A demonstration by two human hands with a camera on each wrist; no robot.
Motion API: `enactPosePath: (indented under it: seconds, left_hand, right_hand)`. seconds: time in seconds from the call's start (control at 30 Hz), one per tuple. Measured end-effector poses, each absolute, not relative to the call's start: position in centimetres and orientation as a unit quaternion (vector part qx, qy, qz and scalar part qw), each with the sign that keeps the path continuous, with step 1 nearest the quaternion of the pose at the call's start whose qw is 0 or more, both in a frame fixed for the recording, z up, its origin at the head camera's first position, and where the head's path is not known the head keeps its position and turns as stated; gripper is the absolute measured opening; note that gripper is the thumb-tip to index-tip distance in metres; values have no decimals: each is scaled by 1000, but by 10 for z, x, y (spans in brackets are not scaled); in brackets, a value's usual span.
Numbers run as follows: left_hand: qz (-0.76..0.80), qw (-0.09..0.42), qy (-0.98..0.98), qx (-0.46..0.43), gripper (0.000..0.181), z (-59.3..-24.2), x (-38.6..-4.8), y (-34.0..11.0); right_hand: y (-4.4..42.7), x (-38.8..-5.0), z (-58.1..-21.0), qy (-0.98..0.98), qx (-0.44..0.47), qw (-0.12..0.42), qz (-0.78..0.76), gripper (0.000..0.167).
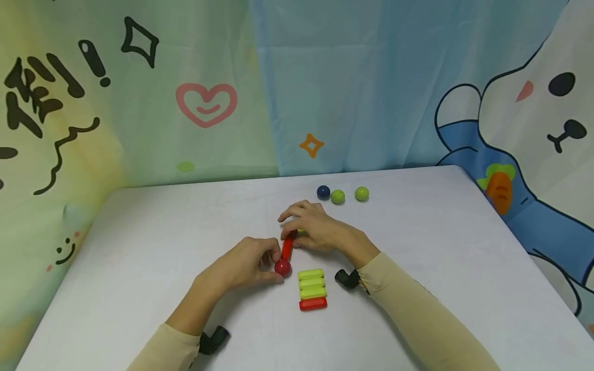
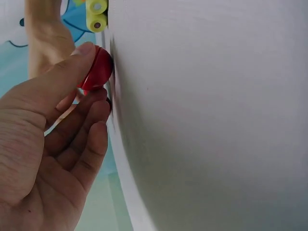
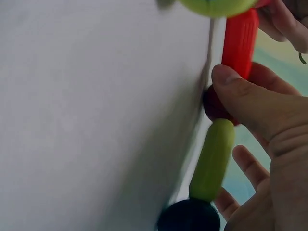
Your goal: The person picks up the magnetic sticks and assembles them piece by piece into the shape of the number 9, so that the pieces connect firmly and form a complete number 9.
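Note:
My left hand point(image 1: 252, 263) pinches a red ball point(image 1: 282, 267) between thumb and fingers; in the left wrist view the thumb lies on the ball point(image 2: 100, 68). A red rod point(image 1: 287, 248) runs from that ball up to my right hand point(image 1: 317, 229). In the right wrist view my right hand point(image 3: 274, 115) pinches a dark red ball point(image 3: 214, 103) at the rod's point(image 3: 239, 43) other end. A yellow-green rod point(image 3: 212, 160) extends from this ball to a dark blue ball point(image 3: 189, 216), which the right hand hides in the head view.
Several yellow-green rods point(image 1: 311, 283) and a red rod point(image 1: 313, 304) lie in a stack-like row near the hands. Farther back on the white table point(image 1: 195, 216) are a dark blue ball point(image 1: 323, 192) and two green balls point(image 1: 337, 197). A printed curtain point(image 1: 306, 93) stands behind.

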State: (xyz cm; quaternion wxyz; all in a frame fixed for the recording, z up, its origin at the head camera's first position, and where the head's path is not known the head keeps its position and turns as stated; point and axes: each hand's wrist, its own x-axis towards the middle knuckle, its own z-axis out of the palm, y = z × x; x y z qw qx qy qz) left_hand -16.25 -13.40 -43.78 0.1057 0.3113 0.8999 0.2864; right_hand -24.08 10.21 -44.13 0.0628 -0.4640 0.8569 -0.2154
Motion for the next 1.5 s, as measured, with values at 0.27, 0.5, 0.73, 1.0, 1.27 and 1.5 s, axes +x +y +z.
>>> enactPosePath:
  seconds: [0.27,0.5,0.73,1.0,1.27,1.5]
  left_hand:
    - [290,109,897,314,32,-435,-165,-124]
    - [284,123,905,291,33,-435,-163,-120]
    - [285,116,907,287,33,-437,-165,-119]
    - [280,116,910,282,33,-437,-169,-117]
    - [284,104,906,297,34,-440,-173,-115]
    - [302,114,899,296,37,-447,-176,-119]
  right_hand:
    - [138,-239,-422,886,-379,52,-264,43]
    - [166,-239,-434,902,-315,94,-278,45]
    - [173,-240,-445,904,-300,104,-286,42]
    - [173,-239,-446,905,-288,106,-294,42]
    - [177,-239,-448,905,-259,108,-319,37]
    - [174,-238,-448,903,-259,108,-326,42]
